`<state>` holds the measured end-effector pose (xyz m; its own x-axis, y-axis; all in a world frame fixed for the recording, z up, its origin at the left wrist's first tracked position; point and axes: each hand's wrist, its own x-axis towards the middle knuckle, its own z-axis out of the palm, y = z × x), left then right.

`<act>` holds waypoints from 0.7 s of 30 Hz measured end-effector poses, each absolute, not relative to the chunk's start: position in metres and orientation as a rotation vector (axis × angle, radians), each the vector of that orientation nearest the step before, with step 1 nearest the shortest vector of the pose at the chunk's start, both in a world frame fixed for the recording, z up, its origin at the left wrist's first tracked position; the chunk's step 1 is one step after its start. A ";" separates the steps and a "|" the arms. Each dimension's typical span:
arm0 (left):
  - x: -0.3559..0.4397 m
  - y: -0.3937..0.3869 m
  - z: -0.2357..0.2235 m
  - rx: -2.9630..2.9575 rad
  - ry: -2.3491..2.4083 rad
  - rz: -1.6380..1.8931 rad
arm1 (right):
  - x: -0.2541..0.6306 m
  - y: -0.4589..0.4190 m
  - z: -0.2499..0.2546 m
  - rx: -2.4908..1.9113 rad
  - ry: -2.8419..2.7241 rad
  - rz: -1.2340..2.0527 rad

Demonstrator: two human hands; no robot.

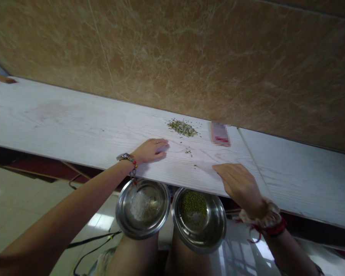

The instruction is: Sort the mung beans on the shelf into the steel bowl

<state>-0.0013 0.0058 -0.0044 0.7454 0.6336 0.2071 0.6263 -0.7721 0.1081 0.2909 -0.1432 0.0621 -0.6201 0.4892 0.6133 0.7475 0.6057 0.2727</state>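
We have green beans, mung beans by their look, in two main places. One lot lies in the right-hand metal bowl (223, 222), and a small heap (182, 128) sits on the white wood-grain tabletop (74, 122), near its far edge by the marbled wall (161, 57). Pale grains (140, 205) are in the left-hand metal bowl (119, 214). Both bowls rest side by side over our thighs, just below the tabletop's near edge. So part of the beans is already in a bowl, while the heap and a few strays (188, 151) between it and the near edge are not; we judge some pale grains are mixed into the heap.

Our left hand (150, 150) lies low over the tabletop, palm down, fingers loosely extended rightward, its tips just short of the strays. Our right hand (241, 184) arches over the near edge, wrist bent, fingers close together and pointing left; we cannot tell whether they pinch anything. A blurred flat packet (220, 134) lies right of the heap.
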 end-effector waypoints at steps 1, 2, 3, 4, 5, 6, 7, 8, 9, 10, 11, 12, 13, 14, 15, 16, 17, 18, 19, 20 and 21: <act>-0.001 0.006 -0.004 2.906 1.049 0.365 | 0.291 -0.147 0.062 -0.977 -2.341 -0.704; -0.001 0.006 -0.004 2.906 1.053 0.368 | 0.291 -0.150 0.062 -0.973 -2.333 -0.692; -0.001 0.006 -0.004 2.908 1.054 0.368 | 0.292 -0.154 0.062 -0.968 -2.326 -0.677; -0.001 0.006 -0.004 2.909 1.057 0.368 | 0.292 -0.157 0.062 -0.964 -2.323 -0.662; -0.001 0.006 -0.004 2.910 1.061 0.367 | 0.292 -0.160 0.062 -0.963 -2.324 -0.646; -0.001 0.005 -0.004 2.911 1.064 0.366 | 0.293 -0.164 0.062 -0.964 -2.330 -0.630; -0.002 0.005 -0.004 2.911 1.064 0.364 | 0.293 -0.167 0.061 -0.968 -2.342 -0.613; -0.002 0.005 -0.004 2.910 1.062 0.362 | 0.294 -0.169 0.061 -0.971 -2.355 -0.598; -0.002 0.006 -0.004 2.908 1.058 0.363 | 0.295 -0.171 0.061 -0.974 -2.365 -0.583; -0.002 0.006 -0.004 2.906 1.052 0.365 | 0.295 -0.172 0.060 -0.977 -2.368 -0.574; -0.002 0.006 -0.004 2.905 1.042 0.370 | 0.296 -0.173 0.060 -0.982 -2.360 -0.575; -0.002 0.006 -0.004 2.904 1.033 0.376 | 0.297 -0.172 0.060 -0.993 -2.344 -0.586; -0.002 0.006 -0.004 2.903 1.027 0.382 | 0.297 -0.171 0.060 -1.012 -2.322 -0.607; -0.002 0.006 -0.004 2.901 1.028 0.389 | 0.298 -0.169 0.060 -1.034 -2.298 -0.633; -0.002 0.007 -0.004 2.898 1.030 0.390 | 0.298 -0.166 0.060 -1.052 -2.279 -0.662; -0.002 0.006 -0.004 2.893 1.035 0.387 | 0.298 -0.164 0.060 -1.063 -2.269 -0.690; -0.002 0.006 -0.004 2.889 1.042 0.383 | 0.297 -0.162 0.059 -1.067 -2.269 -0.710; -0.002 0.006 -0.003 2.884 1.047 0.377 | 0.297 -0.160 0.059 -1.066 -2.273 -0.724; -0.002 0.006 -0.003 2.881 1.047 0.371 | 0.296 -0.159 0.058 -1.060 -2.280 -0.731; -0.002 0.006 -0.003 2.878 1.044 0.367 | 0.295 -0.160 0.058 -1.058 -2.290 -0.727; -0.002 0.006 -0.003 2.876 1.040 0.366 | 0.294 -0.162 0.058 -1.056 -2.302 -0.718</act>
